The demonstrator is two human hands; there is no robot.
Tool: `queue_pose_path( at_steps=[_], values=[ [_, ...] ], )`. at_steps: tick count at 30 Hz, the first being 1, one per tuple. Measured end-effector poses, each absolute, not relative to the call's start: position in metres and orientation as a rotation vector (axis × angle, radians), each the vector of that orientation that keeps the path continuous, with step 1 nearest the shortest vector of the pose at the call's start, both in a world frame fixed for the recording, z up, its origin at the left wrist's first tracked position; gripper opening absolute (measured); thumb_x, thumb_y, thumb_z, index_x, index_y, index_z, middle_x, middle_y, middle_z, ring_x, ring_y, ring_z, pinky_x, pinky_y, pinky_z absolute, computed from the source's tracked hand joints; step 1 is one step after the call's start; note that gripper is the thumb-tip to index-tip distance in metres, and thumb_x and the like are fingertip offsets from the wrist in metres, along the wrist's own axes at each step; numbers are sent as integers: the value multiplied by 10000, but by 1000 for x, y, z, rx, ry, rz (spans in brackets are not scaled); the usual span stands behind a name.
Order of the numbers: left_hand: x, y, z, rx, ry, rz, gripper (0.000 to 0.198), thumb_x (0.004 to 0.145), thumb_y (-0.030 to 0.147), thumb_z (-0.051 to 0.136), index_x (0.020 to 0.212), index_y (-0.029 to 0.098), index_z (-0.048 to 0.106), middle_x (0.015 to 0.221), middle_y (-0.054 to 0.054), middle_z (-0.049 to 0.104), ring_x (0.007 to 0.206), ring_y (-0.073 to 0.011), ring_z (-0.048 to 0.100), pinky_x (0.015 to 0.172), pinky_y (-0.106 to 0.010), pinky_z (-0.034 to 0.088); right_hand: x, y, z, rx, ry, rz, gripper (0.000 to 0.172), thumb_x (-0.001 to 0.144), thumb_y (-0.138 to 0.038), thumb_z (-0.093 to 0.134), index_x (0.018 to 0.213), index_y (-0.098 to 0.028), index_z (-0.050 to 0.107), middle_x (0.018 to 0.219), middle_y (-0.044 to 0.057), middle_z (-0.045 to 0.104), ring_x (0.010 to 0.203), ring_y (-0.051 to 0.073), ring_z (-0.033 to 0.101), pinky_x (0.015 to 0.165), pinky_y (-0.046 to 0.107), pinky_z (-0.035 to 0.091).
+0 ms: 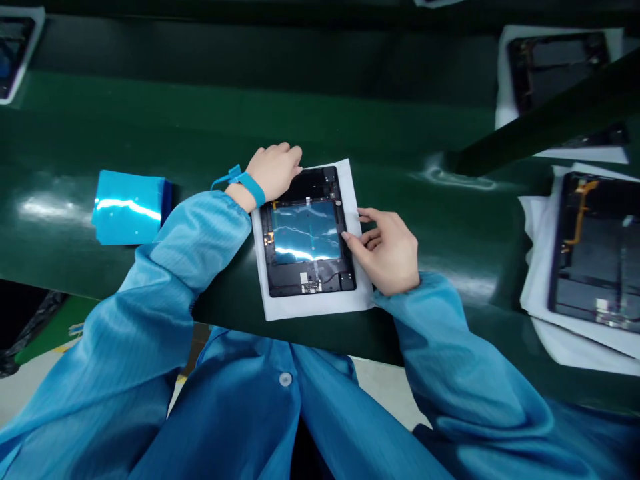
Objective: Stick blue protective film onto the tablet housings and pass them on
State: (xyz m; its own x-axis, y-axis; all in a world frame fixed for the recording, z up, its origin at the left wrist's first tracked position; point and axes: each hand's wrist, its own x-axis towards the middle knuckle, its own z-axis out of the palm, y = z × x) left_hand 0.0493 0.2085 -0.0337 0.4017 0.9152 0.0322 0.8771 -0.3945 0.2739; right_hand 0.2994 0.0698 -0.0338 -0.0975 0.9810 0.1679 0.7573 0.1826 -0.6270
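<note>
An opened black tablet body [307, 230] with a shiny blue film over its middle lies on a white sheet [315, 303] on the dark green belt. My left hand [273, 170], a blue strap on its wrist, rests curled on the tablet's far left corner. My right hand [387, 250] lies at the tablet's right edge, its fingertips touching the frame, fingers partly bent and apart. Neither hand visibly holds anything loose.
A stack of blue film pieces [130, 207] lies on the belt [200, 133] to the left. More opened tablets on white sheets sit at the right [595, 250], far right top [555, 67] and top left [13, 53]. A dark bar [540, 127] crosses the upper right.
</note>
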Motion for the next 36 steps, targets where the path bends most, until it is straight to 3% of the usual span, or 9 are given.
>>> queue_pose_path(
  at_steps=[5, 11, 16, 21, 25, 31, 33, 36],
  values=[
    [55, 191, -20, 2463, 1639, 230, 265, 939, 106, 503, 1172, 105, 629, 1282, -201, 589, 1193, -375, 574, 995, -521, 491, 299, 69, -32, -1619, -1919, 527, 386, 885, -353, 675, 1229, -177, 665, 1196, 114, 690, 588, 132, 636, 731, 363, 618],
    [54, 193, -13, 2441, 1559, 40, 323, 907, 72, 521, 1223, 68, 590, 1138, -187, 643, 1017, -328, 656, 931, -484, 528, 297, 68, -31, -1635, -1915, 536, 394, 886, -378, 669, 1219, -168, 665, 1185, 114, 691, 598, 135, 633, 695, 352, 605],
    [43, 194, -13, 2458, 1468, 29, 226, 927, 88, 508, 1114, 96, 635, 1085, -165, 640, 989, -313, 664, 889, -458, 540, 300, 69, -32, -1638, -1914, 504, 420, 879, -382, 673, 1239, -165, 663, 1248, 141, 685, 535, 119, 585, 697, 387, 600],
    [41, 179, 4, 2485, 1519, 127, 288, 893, 11, 491, 1108, 148, 623, 1126, -136, 616, 990, -303, 661, 839, -439, 527, 310, 69, -28, -1672, -1959, 571, 516, 882, -443, 677, 1315, -165, 638, 1011, 81, 726, 490, 123, 517, 645, 386, 573],
    [38, 169, 40, 2359, 1581, 61, 325, 932, 45, 454, 1195, 190, 576, 993, -108, 626, 888, -320, 669, 778, -459, 494, 319, 68, -18, -1732, -1931, 853, 488, 872, -525, 703, 1210, -174, 704, 865, 49, 721, 540, 150, 563, 597, 354, 542],
    [16, 173, 79, 2352, 1709, 158, 266, 982, 150, 365, 1177, 226, 530, 1096, -127, 652, 950, -350, 630, 778, -493, 467, 311, 77, -9, -1563, -1869, 1336, 410, 860, -610, 698, 876, -205, 757, 718, 23, 706, 624, 196, 637, 552, 318, 512],
    [7, 173, 80, 2356, 1775, 324, 217, 1008, 204, 366, 1147, 224, 530, 1151, -133, 646, 1016, -340, 611, 837, -497, 471, 302, 85, -10, -1539, -1819, 1277, 407, 852, -607, 706, 784, -206, 722, 622, 4, 648, 563, 175, 594, 518, 300, 473],
    [-3, 165, 70, 2361, 1915, 837, 209, 1045, 331, 421, 1187, 209, 513, 1290, -144, 591, 1199, -301, 544, 1008, -470, 446, 285, 107, -16, -1536, -1702, 1196, 419, 842, -594, 709, 720, -195, 675, 527, -19, 550, 470, 133, 489, 458, 274, 384]
  ],
)
